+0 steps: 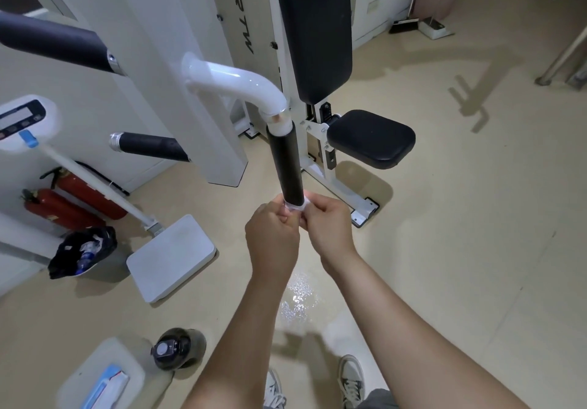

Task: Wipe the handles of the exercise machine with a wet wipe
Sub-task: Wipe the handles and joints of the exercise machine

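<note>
A black foam handle (286, 164) hangs down from a curved white tube (235, 82) of the exercise machine. At its lower end a white wet wipe (296, 207) wraps the tip. My left hand (272, 237) and my right hand (328, 226) both pinch the wipe from either side, fingers curled, right under the handle's end. Most of the wipe is hidden by my fingers. Two more black handles (149, 146) (54, 43) stick out at the left.
The machine's black backrest (314, 27) and seat (371, 138) stand behind the handle. A white scale (171, 257), two red fire extinguishers (63, 208) and a bin (85, 253) are at left. A wipes pack (106, 388) and dark bottle (178, 348) sit near my feet. Floor looks wet (298, 297).
</note>
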A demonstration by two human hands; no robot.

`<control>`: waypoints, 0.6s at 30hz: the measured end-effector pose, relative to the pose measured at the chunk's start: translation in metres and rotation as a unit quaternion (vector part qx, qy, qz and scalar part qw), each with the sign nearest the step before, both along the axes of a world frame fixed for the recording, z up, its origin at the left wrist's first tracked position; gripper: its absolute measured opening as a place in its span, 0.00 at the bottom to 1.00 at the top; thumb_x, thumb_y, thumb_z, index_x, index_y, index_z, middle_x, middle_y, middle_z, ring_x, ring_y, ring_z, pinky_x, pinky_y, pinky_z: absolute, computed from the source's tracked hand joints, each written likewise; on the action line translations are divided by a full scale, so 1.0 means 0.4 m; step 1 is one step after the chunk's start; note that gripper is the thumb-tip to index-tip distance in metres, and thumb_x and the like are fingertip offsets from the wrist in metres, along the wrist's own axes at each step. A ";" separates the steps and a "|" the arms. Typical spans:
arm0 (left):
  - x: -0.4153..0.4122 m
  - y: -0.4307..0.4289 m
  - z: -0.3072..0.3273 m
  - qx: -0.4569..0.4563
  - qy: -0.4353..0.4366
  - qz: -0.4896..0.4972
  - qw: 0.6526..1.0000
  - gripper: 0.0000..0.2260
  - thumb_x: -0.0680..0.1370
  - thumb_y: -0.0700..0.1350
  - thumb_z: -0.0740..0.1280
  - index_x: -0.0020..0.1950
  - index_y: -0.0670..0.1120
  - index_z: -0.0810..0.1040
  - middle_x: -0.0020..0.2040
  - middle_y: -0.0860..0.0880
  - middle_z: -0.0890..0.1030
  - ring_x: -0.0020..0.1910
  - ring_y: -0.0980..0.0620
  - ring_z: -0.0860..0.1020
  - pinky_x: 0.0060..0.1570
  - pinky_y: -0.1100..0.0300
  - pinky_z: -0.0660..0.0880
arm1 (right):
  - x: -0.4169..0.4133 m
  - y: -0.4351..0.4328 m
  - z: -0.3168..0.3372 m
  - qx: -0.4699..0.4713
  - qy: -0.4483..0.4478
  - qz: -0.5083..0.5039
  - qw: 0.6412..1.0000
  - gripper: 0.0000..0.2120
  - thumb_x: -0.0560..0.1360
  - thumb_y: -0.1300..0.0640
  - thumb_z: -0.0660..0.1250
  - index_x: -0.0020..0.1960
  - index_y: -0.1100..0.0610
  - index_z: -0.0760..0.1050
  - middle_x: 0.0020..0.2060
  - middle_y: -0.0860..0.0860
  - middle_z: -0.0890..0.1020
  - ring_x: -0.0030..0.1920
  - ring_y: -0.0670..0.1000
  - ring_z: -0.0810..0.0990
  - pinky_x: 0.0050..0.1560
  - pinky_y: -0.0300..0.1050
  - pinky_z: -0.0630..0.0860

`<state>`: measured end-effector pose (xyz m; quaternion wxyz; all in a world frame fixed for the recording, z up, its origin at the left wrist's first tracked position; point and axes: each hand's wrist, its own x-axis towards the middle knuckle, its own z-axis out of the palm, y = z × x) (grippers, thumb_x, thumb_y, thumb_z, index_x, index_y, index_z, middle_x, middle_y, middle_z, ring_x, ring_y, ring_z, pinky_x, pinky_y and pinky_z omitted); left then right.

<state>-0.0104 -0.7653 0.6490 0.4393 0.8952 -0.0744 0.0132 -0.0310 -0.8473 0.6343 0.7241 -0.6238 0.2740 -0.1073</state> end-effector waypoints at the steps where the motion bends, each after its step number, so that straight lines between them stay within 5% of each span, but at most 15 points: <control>1: 0.008 0.006 0.002 -0.013 0.024 -0.014 1.000 0.05 0.76 0.43 0.66 0.41 0.49 0.79 0.28 0.54 0.75 0.31 0.58 0.73 0.32 0.65 0.67 | -0.010 0.005 -0.005 -0.006 0.013 -0.021 1.000 0.08 0.72 0.58 0.65 0.41 0.60 0.81 0.28 0.54 0.75 0.34 0.51 0.69 0.41 0.46 0.71; 4: 0.033 0.025 -0.004 -0.097 0.167 -0.053 0.980 0.07 0.74 0.36 0.65 0.39 0.44 0.81 0.27 0.52 0.77 0.30 0.55 0.75 0.36 0.63 0.71 | -0.035 0.015 -0.006 0.013 0.031 -0.026 0.999 0.08 0.71 0.59 0.65 0.41 0.57 0.84 0.27 0.49 0.77 0.33 0.49 0.72 0.45 0.51 0.77; 6: 0.028 0.025 -0.009 -0.108 0.188 -0.050 0.975 0.06 0.73 0.38 0.66 0.39 0.43 0.82 0.30 0.45 0.79 0.33 0.46 0.76 0.37 0.53 0.74 | -0.043 0.020 0.014 0.076 0.018 0.001 0.997 0.08 0.71 0.58 0.66 0.42 0.60 0.83 0.33 0.54 0.80 0.37 0.50 0.76 0.55 0.54 0.77; 8: 0.010 0.020 -0.011 -0.200 0.212 -0.008 0.957 0.05 0.71 0.39 0.66 0.41 0.41 0.82 0.34 0.43 0.79 0.35 0.45 0.76 0.42 0.49 0.77 | -0.035 0.014 0.033 0.158 -0.002 0.003 0.987 0.05 0.73 0.64 0.67 0.42 0.62 0.81 0.38 0.58 0.79 0.41 0.53 0.75 0.54 0.49 0.74; 11: -0.008 0.011 0.006 -0.452 0.341 0.044 0.823 0.08 0.76 0.34 0.63 0.51 0.35 0.81 0.42 0.43 0.81 0.39 0.53 0.79 0.51 0.63 0.78 | -0.012 -0.004 0.057 0.268 -0.022 -0.011 0.963 0.10 0.72 0.72 0.65 0.48 0.60 0.80 0.39 0.56 0.78 0.42 0.52 0.75 0.47 0.39 0.74; 12: -0.006 0.010 0.007 -0.480 0.346 0.049 0.805 0.09 0.78 0.33 0.62 0.53 0.34 0.80 0.44 0.43 0.81 0.40 0.54 0.80 0.52 0.64 0.78 | -0.008 -0.006 0.058 0.268 -0.025 -0.004 0.963 0.13 0.73 0.72 0.64 0.53 0.61 0.80 0.40 0.55 0.80 0.42 0.51 0.76 0.47 0.37 0.75; 14: -0.001 0.005 0.005 -0.458 0.307 0.051 0.833 0.11 0.78 0.33 0.61 0.55 0.36 0.80 0.44 0.44 0.82 0.43 0.53 0.80 0.53 0.63 0.77 | -0.011 0.000 0.045 0.236 -0.024 0.004 0.971 0.16 0.75 0.72 0.61 0.59 0.62 0.78 0.46 0.56 0.83 0.45 0.50 0.80 0.53 0.38 0.78; 18: -0.008 -0.008 0.006 -0.167 0.104 0.071 0.978 0.13 0.78 0.36 0.62 0.58 0.44 0.81 0.48 0.46 0.82 0.47 0.50 0.79 0.44 0.65 0.73 | -0.035 0.032 0.040 0.115 -0.021 0.000 0.993 0.14 0.73 0.69 0.61 0.53 0.59 0.81 0.43 0.56 0.84 0.44 0.50 0.79 0.54 0.46 0.77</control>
